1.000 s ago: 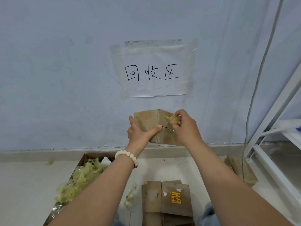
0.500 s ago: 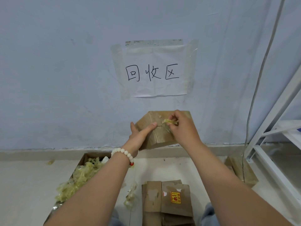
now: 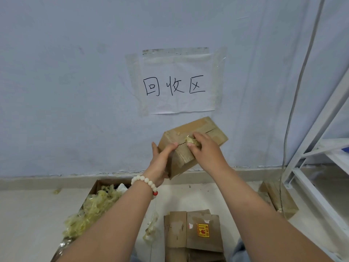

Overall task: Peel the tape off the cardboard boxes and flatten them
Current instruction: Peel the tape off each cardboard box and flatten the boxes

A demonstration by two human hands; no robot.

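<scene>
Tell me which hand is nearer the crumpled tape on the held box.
Right. The right hand pinches the crumpled tape; the left hand grips the box just left of it.

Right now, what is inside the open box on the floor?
Crumpled yellowish tape fills the open box, with a white scrap near its back. The left forearm covers its near part, so the bottom is hidden.

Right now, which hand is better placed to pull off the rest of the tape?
Probably the right hand: it pinches the tape wad, while the left hand grips the cardboard box.
</scene>
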